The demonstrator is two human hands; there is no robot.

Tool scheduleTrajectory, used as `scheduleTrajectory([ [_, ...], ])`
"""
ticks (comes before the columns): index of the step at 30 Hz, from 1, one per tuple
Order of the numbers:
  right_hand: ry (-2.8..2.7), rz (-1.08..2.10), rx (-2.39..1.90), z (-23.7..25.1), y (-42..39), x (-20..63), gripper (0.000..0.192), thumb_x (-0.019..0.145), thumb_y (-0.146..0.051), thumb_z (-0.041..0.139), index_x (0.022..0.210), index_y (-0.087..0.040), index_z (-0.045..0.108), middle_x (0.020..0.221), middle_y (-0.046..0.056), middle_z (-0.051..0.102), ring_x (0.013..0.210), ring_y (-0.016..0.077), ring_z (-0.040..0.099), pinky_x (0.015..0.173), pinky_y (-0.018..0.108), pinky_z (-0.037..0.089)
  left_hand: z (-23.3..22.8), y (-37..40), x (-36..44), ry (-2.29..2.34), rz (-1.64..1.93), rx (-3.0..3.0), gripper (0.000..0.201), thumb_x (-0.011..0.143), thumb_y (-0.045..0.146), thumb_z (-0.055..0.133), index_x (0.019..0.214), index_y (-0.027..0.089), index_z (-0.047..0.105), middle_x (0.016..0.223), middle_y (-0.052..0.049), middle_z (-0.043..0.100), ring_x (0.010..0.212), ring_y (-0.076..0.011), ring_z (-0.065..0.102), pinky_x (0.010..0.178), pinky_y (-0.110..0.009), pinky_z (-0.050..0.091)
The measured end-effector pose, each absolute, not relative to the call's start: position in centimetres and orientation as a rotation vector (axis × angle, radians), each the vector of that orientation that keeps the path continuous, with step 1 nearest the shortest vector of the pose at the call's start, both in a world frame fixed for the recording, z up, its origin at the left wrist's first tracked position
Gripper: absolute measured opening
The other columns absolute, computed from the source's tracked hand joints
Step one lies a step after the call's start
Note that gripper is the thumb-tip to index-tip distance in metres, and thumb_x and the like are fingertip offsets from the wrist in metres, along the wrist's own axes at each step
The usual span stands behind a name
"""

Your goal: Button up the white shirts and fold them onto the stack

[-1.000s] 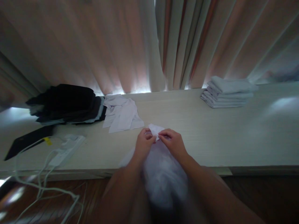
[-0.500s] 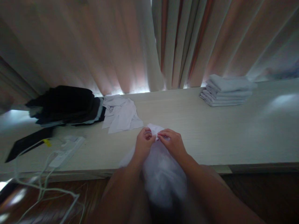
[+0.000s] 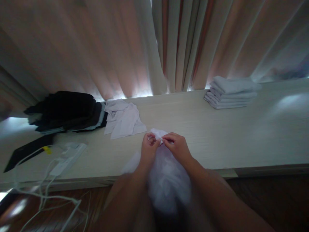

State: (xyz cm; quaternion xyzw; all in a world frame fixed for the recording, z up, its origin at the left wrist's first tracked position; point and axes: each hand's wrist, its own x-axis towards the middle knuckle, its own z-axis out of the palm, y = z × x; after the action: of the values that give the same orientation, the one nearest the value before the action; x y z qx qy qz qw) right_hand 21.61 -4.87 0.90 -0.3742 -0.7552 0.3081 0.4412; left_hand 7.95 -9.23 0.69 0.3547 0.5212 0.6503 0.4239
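A thin white garment (image 3: 167, 175) hangs from my fingers over the near edge of the bench and down between my legs, its lower part blurred. My left hand (image 3: 149, 148) has its fingers curled and pinches the upper edge. Close beside it, my right hand (image 3: 176, 144) pinches the same bit of cloth between thumb and fingertips. Whatever small detail lies between the fingertips is too small to make out. Beyond my left hand, a crumpled white cloth (image 3: 126, 120) lies loose on the bench.
On the pale bench (image 3: 217, 138), a stack of folded white clothes (image 3: 231, 93) stands back right. A pile of dark clothes (image 3: 70, 109) sits back left. Nearer are a dark flat object (image 3: 29, 151), a white power strip (image 3: 69, 159) and trailing cables (image 3: 58, 196). Curtains (image 3: 116, 48) hang behind.
The view has shifted slightly. Both hands keep their pinch on the white garment at nearly the same spot, with only tiny finger movement.
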Motion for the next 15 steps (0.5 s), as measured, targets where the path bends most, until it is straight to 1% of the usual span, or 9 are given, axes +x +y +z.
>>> scheduleTrajectory([
  [5,-1.913,0.692,-0.930,1.10,-4.82,21.57,0.013,0.083,-0.007,0.067,0.082,-0.017,0.076,0.085,0.006,0.074,0.080,0.0187,0.067,0.076,0.029,0.050,0.68,-9.04,7.89,1.350,1.597,0.946,0.037,0.067,0.022,0.076,0.094,0.020,0.052,0.075,0.002,0.066,0.066,-0.0127,0.065,0.067,-0.025,0.052],
  [9,-1.937,0.645,-0.923,1.06,-4.84,21.39,0.013,0.083,-0.006,0.067,0.082,-0.017,0.074,0.084,0.006,0.073,0.080,0.0183,0.067,0.076,0.028,0.049,0.93,-9.11,7.82,1.409,1.595,0.982,0.037,0.067,0.023,0.076,0.096,0.020,0.053,0.070,0.005,0.063,0.060,-0.0110,0.062,0.062,-0.023,0.050],
  [12,-1.942,0.634,-0.931,0.93,-4.86,21.26,0.013,0.082,-0.006,0.067,0.080,-0.017,0.073,0.081,0.005,0.072,0.076,0.0175,0.065,0.074,0.028,0.047,1.19,-9.20,7.73,1.443,1.586,1.044,0.035,0.069,0.023,0.076,0.097,0.020,0.054,0.068,0.006,0.061,0.057,-0.0097,0.059,0.059,-0.021,0.049],
  [15,-1.915,0.650,-0.936,0.79,-4.88,21.22,0.011,0.082,-0.007,0.067,0.078,-0.017,0.072,0.079,0.004,0.071,0.074,0.0167,0.064,0.072,0.027,0.046,1.36,-9.21,7.67,1.452,1.565,1.070,0.035,0.068,0.026,0.077,0.095,0.019,0.056,0.066,0.005,0.061,0.057,-0.0110,0.060,0.058,-0.022,0.048],
])
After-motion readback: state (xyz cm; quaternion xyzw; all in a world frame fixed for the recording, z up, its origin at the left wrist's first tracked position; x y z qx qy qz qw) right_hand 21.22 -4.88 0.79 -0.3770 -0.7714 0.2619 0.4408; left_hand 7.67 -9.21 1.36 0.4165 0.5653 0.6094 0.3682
